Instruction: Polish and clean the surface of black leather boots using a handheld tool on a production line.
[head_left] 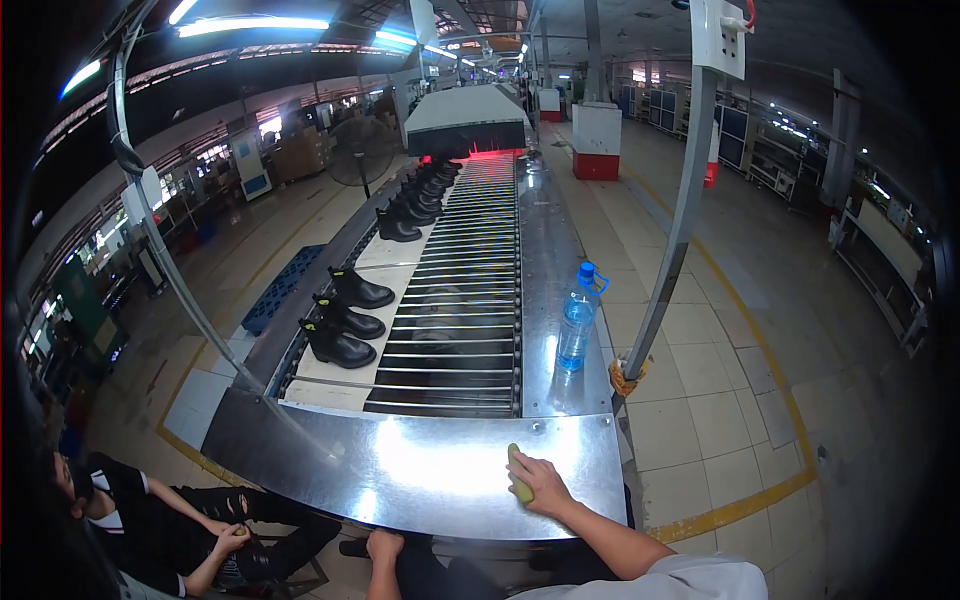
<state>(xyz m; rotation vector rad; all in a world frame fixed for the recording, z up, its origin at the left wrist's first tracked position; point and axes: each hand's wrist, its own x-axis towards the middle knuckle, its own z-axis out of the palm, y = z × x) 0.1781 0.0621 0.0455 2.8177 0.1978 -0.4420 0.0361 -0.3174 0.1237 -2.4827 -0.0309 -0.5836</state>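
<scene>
My right hand (545, 487) rests on the near metal tabletop (440, 460), its fingers wrapped round a long yellow-green fruit-like thing (515, 460) whose exact kind I cannot make out. At the table's front edge, my left hand (384, 545) is curled in front of my dark trousers; whatever it holds, if anything, is hidden. Beyond the tabletop, several black ankle boots (342, 345) stand along the left side of a roller conveyor (450, 330). A clear water bottle with a blue cap (576, 318) stands upright on the metal side ledge, ahead of my right hand.
A hooded machine (468, 115) glowing red covers the conveyor's far end. Metal posts rise at left (175, 260) and right (672, 250). A seated co-worker (170, 520) in black is at lower left, hands together. A blue crate (283, 288) and a fan (362, 150) stand left.
</scene>
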